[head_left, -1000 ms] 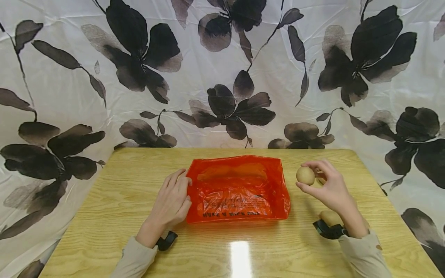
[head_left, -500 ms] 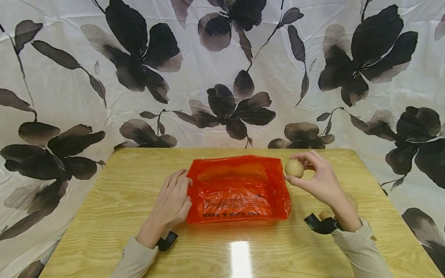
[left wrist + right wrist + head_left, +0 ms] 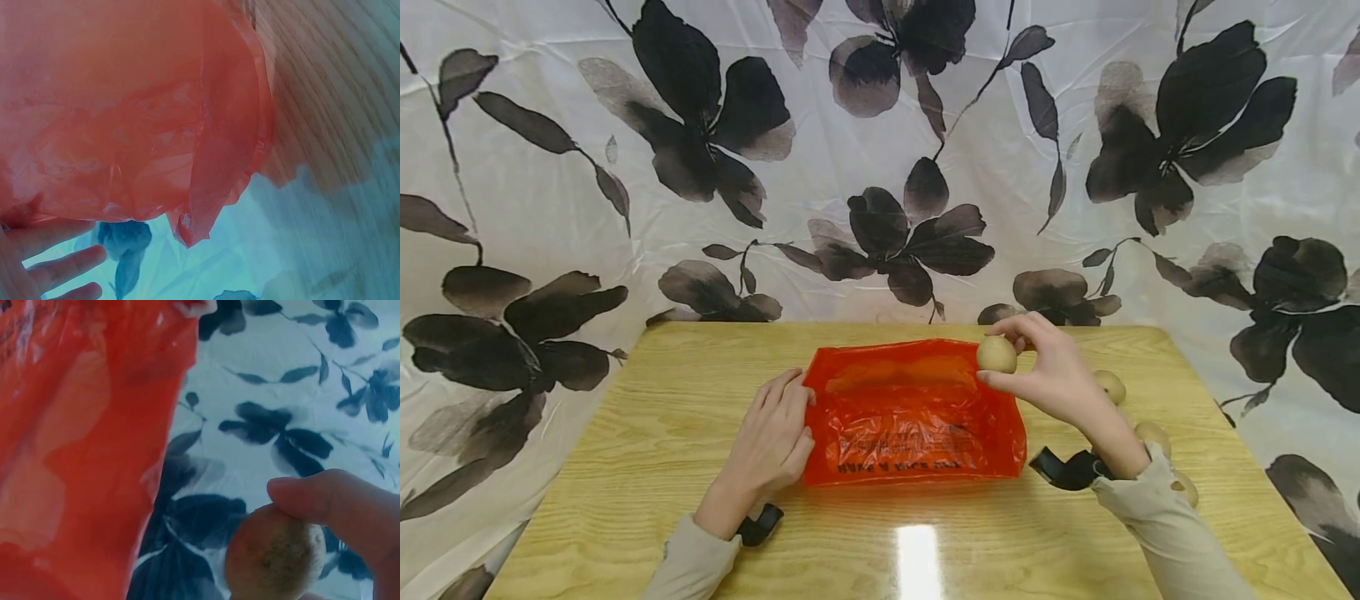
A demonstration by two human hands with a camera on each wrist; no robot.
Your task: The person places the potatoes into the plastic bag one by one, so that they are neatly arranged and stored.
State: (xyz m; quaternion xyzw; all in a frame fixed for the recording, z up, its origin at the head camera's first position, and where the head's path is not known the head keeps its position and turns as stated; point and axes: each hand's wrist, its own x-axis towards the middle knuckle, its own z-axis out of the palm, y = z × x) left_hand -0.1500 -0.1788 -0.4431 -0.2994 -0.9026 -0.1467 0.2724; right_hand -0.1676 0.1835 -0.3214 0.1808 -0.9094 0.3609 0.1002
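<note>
A red plastic bag (image 3: 917,417) with dark print lies on the wooden table, its mouth spread. My left hand (image 3: 769,433) grips the bag's left edge. In the left wrist view, some fingers (image 3: 69,265) stick out beyond the plastic (image 3: 125,125). My right hand (image 3: 1052,371) pinches a round tan potato (image 3: 997,355) between thumb and fingers, above the bag's upper right edge. Dark rough patches mark this potato (image 3: 275,553) in the right wrist view, where the bag (image 3: 81,450) stands to its left.
More potatoes lie at the right on the table: one (image 3: 1108,387) beyond the right wrist, another (image 3: 1152,437) by the forearm, and one (image 3: 1185,487) partly hidden by the sleeve. A flower-printed cloth (image 3: 880,125) hangs behind the table (image 3: 700,358).
My right hand has carried the potato leftward and slightly up, from beside the bag to over its right edge. More of the potatoes on the table show. The left hand has stayed at the bag.
</note>
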